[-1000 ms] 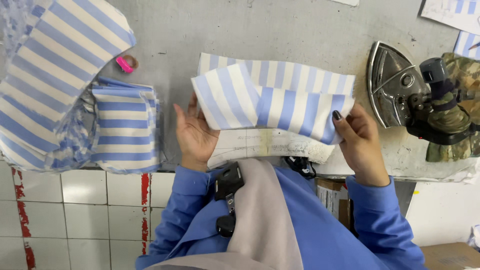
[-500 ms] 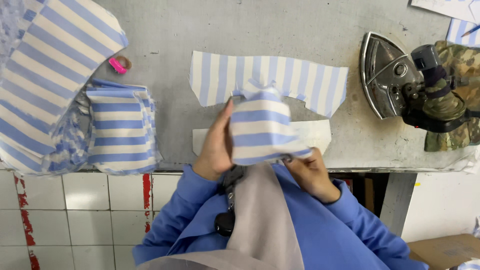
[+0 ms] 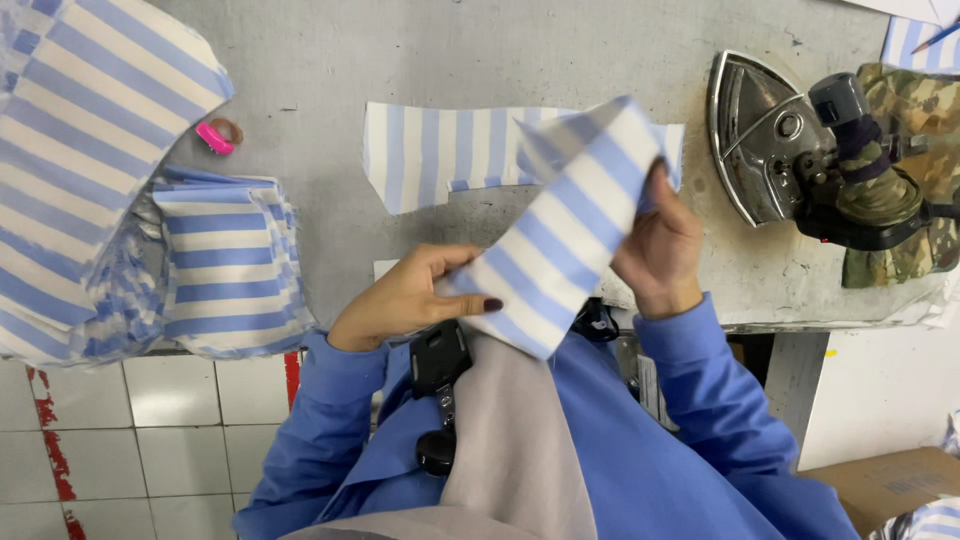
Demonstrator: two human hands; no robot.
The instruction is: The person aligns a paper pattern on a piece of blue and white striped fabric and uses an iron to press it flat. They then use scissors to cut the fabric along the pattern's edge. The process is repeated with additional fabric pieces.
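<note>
Wearer: blue long-sleeved shirt (image 3: pixel 690 450) with a grey-beige strip of cloth (image 3: pixel 510 440) hanging down the chest, nearest the camera, and a black clip device (image 3: pixel 438 360) beside it.
Left hand (image 3: pixel 405 300): fingers closed – thumb and fingertips pinch the lower end of the blue-and-white striped fabric piece (image 3: pixel 560 230), just above the chest.
Right hand (image 3: pixel 660 245): closed on the upper end of the same striped piece, thumb on the near face, fingers hidden behind it.
Held piece: lifted off the table and stretched at a slant between the two hands, its top corner raised in front of the flat piece beyond.
Work surface: grey, scuffed table (image 3: pixel 450 90); white tiled floor below its near edge.
Flat piece: a second blue-and-white striped fabric panel (image 3: pixel 440 155) lying on the table just behind the hands, partly covered by the held piece.
Left side: a folded stack of striped fabric pieces (image 3: pixel 230 265) at the table edge – beside it a larger striped cloth (image 3: pixel 90 120) and a small pink object (image 3: pixel 213 137).
Right side: a metal steam iron (image 3: pixel 790 150) tipped on its side, soleplate toward the hands, resting against camouflage-patterned cloth (image 3: pixel 920 180).
</note>
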